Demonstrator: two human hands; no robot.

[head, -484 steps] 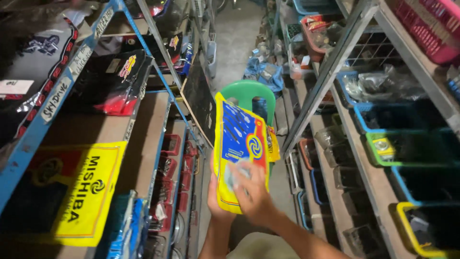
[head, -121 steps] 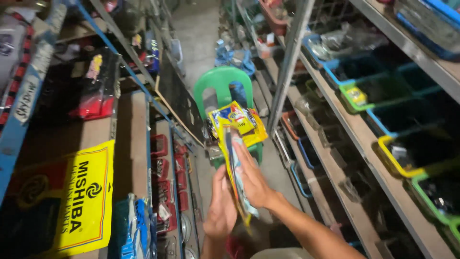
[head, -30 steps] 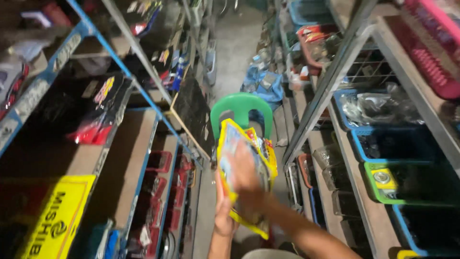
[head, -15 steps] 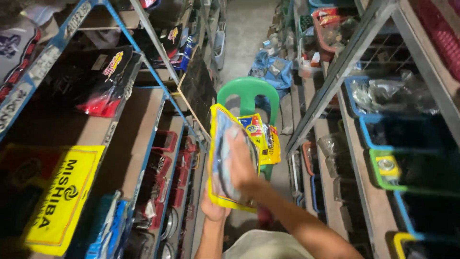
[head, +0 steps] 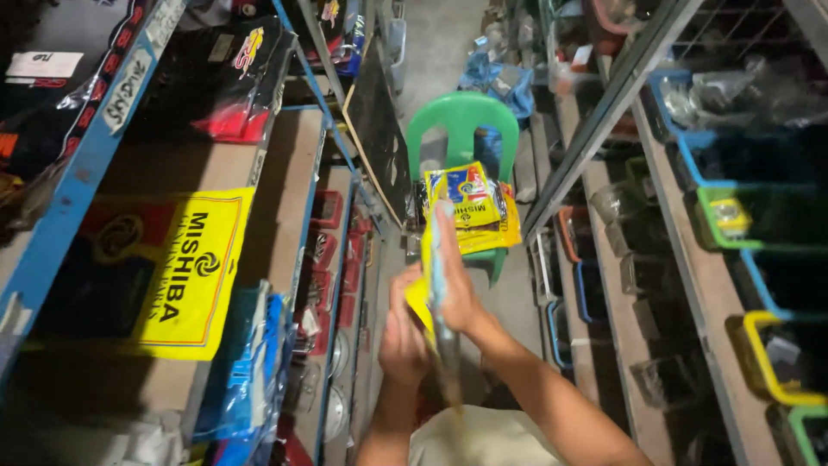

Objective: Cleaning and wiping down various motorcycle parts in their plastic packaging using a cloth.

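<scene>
Narrow aisle between shelves (head: 285, 198); a green chair (head: 461, 121) carries a pile of yellow packets (head: 470, 207). Both hands grip one yellow packet (head: 420, 298) edge-on, left hand (head: 404, 332) and right hand (head: 457, 289) fingers closed around it; sorting seems underway, the next move likely needing a careful reach to the pile

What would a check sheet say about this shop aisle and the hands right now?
Surface: grey concrete aisle floor, narrow.
Job's things: flat yellow plastic packet held edge-on; more yellow packets piled on green plastic chair.
Clutter: red-and-black packs on left shelf; coloured plastic bins right.
Hands: left hand and right hand both grip the packet.
Cables: nothing seen.
Surroundings: blue metal shelving, yellow printed sign, grey metal rack.
</scene>
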